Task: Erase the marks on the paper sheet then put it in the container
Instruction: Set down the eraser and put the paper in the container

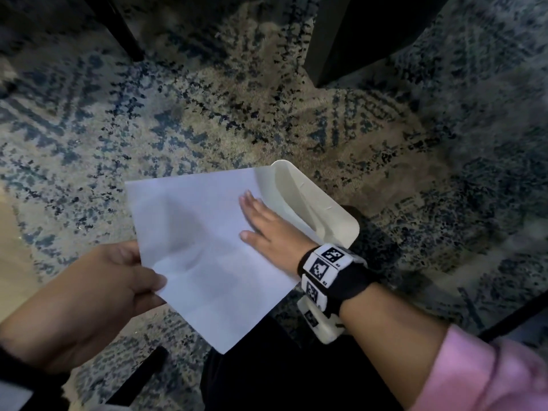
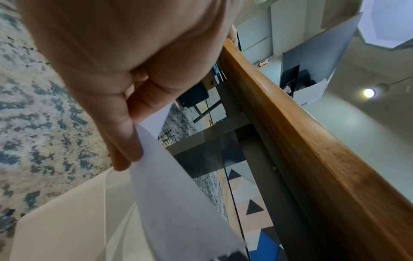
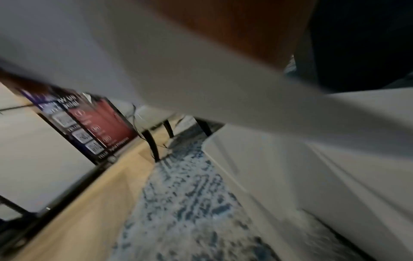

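A white paper sheet (image 1: 204,247) lies tilted over a cream rectangular container (image 1: 308,203) that stands on the carpet. I see no clear marks on the sheet, only soft shadows. My left hand (image 1: 118,280) pinches the sheet's left edge between thumb and fingers; the left wrist view shows the fingers (image 2: 125,127) clamped on the paper (image 2: 178,194), with the container (image 2: 67,220) below. My right hand (image 1: 261,223) rests flat, fingers straight, on the sheet's right part above the container's opening. The right wrist view is blurred, showing the paper (image 3: 156,61) and the container wall (image 3: 312,167).
A blue and beige patterned carpet (image 1: 207,108) covers the floor. Dark furniture legs (image 1: 124,28) and a dark block (image 1: 355,34) stand at the far side. A wooden table edge (image 2: 301,141) runs beside my left hand. My dark trouser leg (image 1: 281,375) is at the bottom.
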